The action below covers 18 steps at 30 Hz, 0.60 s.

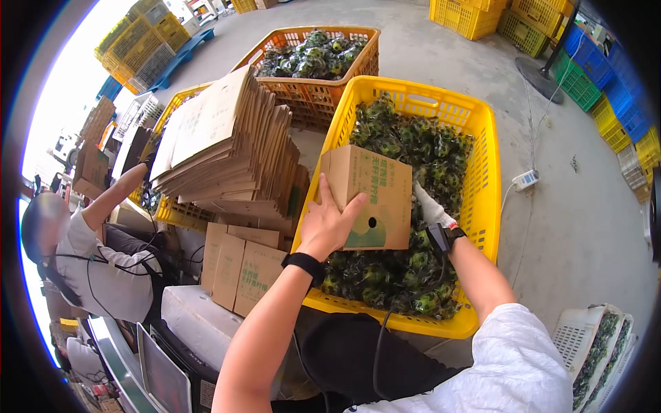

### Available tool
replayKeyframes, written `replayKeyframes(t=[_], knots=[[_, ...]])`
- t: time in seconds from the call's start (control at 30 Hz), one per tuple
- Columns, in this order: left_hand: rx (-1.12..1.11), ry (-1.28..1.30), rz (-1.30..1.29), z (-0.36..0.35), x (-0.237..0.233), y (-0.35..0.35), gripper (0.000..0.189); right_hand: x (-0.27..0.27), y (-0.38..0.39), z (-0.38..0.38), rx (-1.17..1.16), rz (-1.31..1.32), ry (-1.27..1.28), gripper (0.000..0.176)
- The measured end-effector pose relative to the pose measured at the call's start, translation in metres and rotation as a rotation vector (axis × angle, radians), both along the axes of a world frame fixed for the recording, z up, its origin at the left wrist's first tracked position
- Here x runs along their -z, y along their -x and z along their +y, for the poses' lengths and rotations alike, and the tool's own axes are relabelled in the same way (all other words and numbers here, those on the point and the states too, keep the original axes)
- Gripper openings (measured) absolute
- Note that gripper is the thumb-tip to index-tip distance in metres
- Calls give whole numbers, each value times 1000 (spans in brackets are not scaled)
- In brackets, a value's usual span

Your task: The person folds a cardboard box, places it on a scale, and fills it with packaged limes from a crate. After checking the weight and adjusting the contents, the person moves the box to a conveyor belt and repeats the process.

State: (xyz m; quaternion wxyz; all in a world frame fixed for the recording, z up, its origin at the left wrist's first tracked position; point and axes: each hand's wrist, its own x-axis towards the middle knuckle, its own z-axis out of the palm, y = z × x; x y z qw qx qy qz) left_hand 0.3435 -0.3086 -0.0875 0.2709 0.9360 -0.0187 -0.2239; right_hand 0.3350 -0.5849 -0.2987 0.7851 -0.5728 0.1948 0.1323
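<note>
A brown cardboard box with green printing and a dark round hole is held tilted above a yellow crate. My left hand grips the box's left side, thumb on the printed face and fingers along the side panel. My right hand, in a white glove, is at the box's right edge; its fingertips are partly hidden, and it seems to steady the box there. Beneath the box, the crate holds many green fruits in clear wrapping.
A tall stack of flattened cartons stands to the left, with folded cartons below it. Behind is an orange crate of wrapped fruit. A co-worker sits at far left. A power strip lies on the right floor.
</note>
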Motion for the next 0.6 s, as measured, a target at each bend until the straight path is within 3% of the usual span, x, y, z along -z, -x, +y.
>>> replayKeyframes(t=[0.03,0.1,0.27,0.33,0.37,0.4,0.43,0.5,0.53,0.6], knots=[[3,3,-7,1,-3,3,116,34,-4,-11,-5,-145,-88,62],[26,-8,-67,10,-7,12,113,-63,5,16,-84,-86,-40,56],[-31,299,-130,51,-9,27,105,-173,17,52,-39,-210,-86,57],[-48,398,-150,70,5,33,100,-186,9,65,-21,-303,-135,43],[-131,608,-66,77,12,36,92,-178,2,68,-63,-414,-191,38],[-214,818,22,85,14,40,85,-213,5,79,-106,-389,-96,41],[-219,816,21,91,8,47,85,-247,8,92,-151,-365,-2,46],[-497,1118,426,104,-7,61,73,-265,-5,105,-269,-285,-25,44],[-517,1202,436,115,1,65,72,-276,-7,111,-311,-259,-34,43],[-492,1466,536,135,17,72,72,-347,9,113,-465,-231,3,49]])
